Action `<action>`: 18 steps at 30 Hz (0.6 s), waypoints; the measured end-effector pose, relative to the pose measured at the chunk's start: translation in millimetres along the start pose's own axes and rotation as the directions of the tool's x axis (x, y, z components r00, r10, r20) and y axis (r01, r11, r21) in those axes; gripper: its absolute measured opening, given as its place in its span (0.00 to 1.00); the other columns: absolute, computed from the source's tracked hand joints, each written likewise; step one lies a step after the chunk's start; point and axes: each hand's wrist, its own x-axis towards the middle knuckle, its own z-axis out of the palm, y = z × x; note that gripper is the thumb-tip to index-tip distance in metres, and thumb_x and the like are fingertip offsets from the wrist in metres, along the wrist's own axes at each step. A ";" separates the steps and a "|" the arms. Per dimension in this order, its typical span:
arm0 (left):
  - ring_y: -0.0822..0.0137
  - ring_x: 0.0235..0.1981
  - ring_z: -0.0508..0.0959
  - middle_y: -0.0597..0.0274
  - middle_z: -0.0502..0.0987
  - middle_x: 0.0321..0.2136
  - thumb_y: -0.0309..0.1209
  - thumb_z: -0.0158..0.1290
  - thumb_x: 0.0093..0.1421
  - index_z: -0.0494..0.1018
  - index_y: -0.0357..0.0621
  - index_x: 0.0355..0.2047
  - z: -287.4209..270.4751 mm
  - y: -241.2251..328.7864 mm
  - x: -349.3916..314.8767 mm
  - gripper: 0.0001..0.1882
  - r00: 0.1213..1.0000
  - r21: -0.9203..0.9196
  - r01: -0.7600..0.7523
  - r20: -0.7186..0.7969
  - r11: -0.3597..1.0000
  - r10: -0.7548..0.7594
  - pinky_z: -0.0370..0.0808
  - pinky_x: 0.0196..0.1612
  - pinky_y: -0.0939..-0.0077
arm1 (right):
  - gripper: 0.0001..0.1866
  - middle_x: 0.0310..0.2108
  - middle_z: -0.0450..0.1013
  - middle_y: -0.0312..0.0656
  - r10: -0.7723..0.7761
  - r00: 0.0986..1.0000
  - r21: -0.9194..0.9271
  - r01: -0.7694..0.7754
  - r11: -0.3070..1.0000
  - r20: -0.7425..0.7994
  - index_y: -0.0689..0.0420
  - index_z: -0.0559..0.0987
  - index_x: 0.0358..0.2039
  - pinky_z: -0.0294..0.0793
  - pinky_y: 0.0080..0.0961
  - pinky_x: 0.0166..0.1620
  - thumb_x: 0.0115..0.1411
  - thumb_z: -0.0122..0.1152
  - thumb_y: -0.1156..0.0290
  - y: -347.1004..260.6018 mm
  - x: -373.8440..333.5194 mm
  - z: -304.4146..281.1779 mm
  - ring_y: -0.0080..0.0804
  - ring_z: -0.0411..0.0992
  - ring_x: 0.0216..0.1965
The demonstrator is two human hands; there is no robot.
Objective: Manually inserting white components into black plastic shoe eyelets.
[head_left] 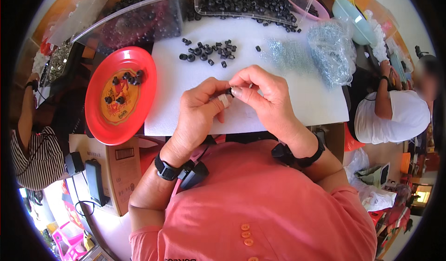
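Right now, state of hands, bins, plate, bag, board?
Left hand: pinching small dark piece, mostly hidden
Right hand: pinched at it
White board: black pieces, translucent bits scattered
Left bin: open, holding black pieces
Right bin: open, same contents
Red plate: few black pieces
Clear bag: holding translucent bits

Left hand (200, 106) and right hand (267, 96) pinch a small black part (229, 92) near centre; red oval plate (96, 93), nine o'clock; clear plastic bin (246, 15), twelve.
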 end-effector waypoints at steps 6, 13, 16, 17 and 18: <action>0.79 0.22 0.71 0.65 0.76 0.29 0.19 0.53 0.62 0.76 0.32 0.44 -2.5 -0.6 -0.6 0.10 1.000 -0.083 0.022 0.003 0.996 -0.022 0.70 0.24 0.83 | 0.05 0.28 0.75 0.40 -0.059 0.997 -0.043 0.057 0.997 -0.047 0.62 0.77 0.35 0.73 0.21 0.33 0.57 0.61 0.82 5.2 -4.3 5.4 0.24 0.74 0.28; 0.77 0.21 0.71 0.63 0.77 0.29 0.19 0.54 0.62 0.75 0.31 0.43 -4.9 -1.5 -0.1 0.09 1.000 -0.206 0.016 -0.021 0.979 -0.021 0.70 0.23 0.83 | 0.03 0.27 0.76 0.37 0.005 0.996 0.032 -0.002 0.999 -0.093 0.62 0.77 0.36 0.72 0.19 0.32 0.62 0.60 0.79 1.1 -4.1 11.3 0.19 0.72 0.28; 0.77 0.21 0.72 0.62 0.77 0.29 0.19 0.54 0.62 0.75 0.31 0.42 -4.8 -1.9 -0.3 0.09 0.999 -0.211 0.031 -0.026 0.977 -0.037 0.70 0.23 0.83 | 0.02 0.26 0.76 0.36 0.028 0.994 0.139 -0.013 0.990 -0.103 0.63 0.77 0.36 0.72 0.18 0.32 0.63 0.60 0.78 -0.8 -3.0 16.0 0.16 0.72 0.29; 0.77 0.21 0.72 0.62 0.77 0.29 0.19 0.54 0.62 0.75 0.31 0.42 -4.2 -2.3 -1.2 0.09 0.999 -0.214 0.032 -0.027 0.976 -0.038 0.70 0.23 0.83 | 0.02 0.26 0.76 0.36 0.029 0.995 0.138 -0.015 0.990 -0.100 0.63 0.77 0.36 0.72 0.18 0.32 0.63 0.60 0.78 -0.6 -4.4 16.7 0.16 0.72 0.29; 0.76 0.21 0.72 0.62 0.77 0.29 0.19 0.53 0.61 0.75 0.30 0.42 -3.6 -2.4 -1.6 0.09 0.998 -0.238 0.032 -0.039 0.971 -0.043 0.70 0.23 0.82 | 0.02 0.27 0.76 0.37 0.048 0.994 0.138 -0.035 0.990 -0.095 0.62 0.77 0.36 0.72 0.18 0.32 0.63 0.60 0.78 0.3 -6.1 17.3 0.18 0.72 0.29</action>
